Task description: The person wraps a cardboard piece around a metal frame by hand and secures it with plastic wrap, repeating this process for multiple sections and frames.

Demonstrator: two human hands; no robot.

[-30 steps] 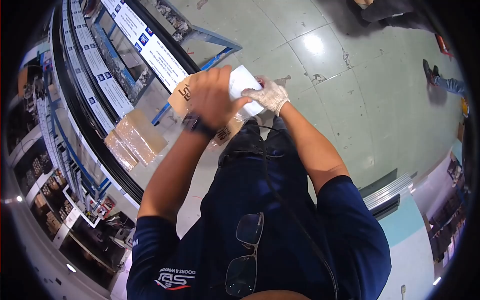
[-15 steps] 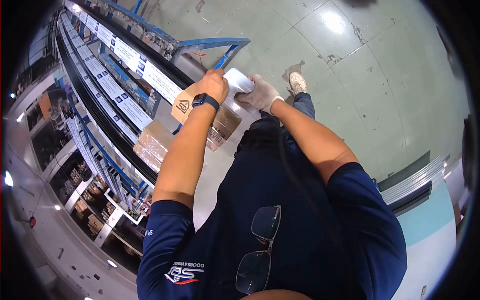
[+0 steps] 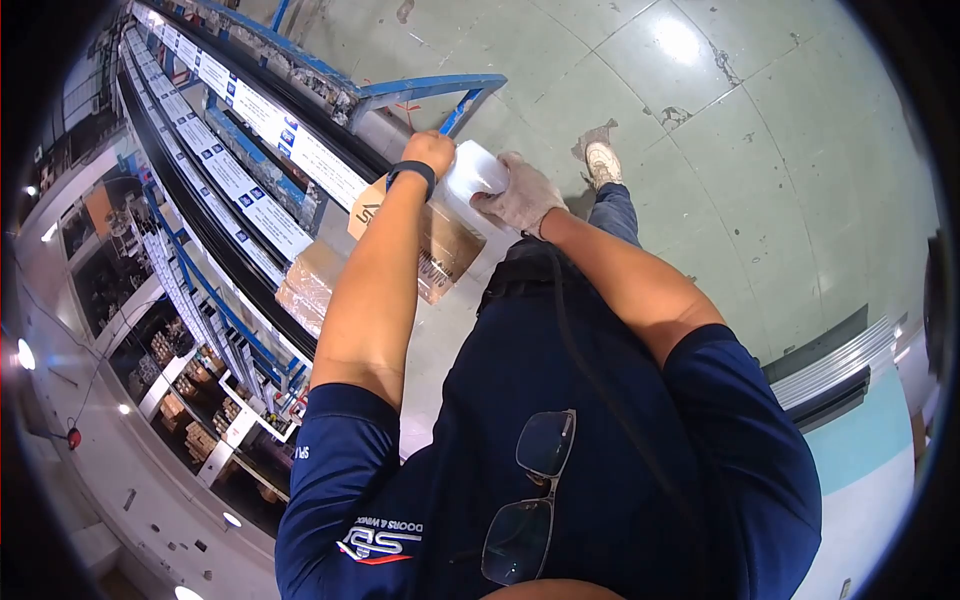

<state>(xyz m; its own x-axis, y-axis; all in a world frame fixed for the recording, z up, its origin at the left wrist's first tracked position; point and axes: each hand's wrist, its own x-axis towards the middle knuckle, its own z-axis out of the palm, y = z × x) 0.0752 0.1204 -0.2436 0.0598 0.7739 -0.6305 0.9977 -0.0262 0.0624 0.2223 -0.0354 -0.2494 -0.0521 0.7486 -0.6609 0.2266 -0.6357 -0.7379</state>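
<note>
My gloved right hand [image 3: 525, 197] grips a roll of clear plastic stretch film [image 3: 475, 172], with the thumb across its near side. Right beside the roll's left edge is my bare left hand [image 3: 430, 152], wearing a watch. Its fingers are curled closed, and what they hold is hidden. Just below the hands, brown cardboard [image 3: 447, 245] under shiny film covers the end of a long profile bundle [image 3: 320, 160]. A neighbouring bundle has a film-covered cardboard end [image 3: 312, 280] too, partly behind my left forearm.
A blue metal rack [image 3: 430, 88] carries the long bundles and juts out beyond my hands. Metal profiles [image 3: 835, 375] lie at the right. My shoe [image 3: 602, 162] is on the green floor [image 3: 690, 200]. Shelves with stock [image 3: 200, 425] stand at the far left.
My right hand has turned slightly around the film roll, showing more of its back. My left hand stays close to the roll, its wrist turned. The view has shifted a little.
</note>
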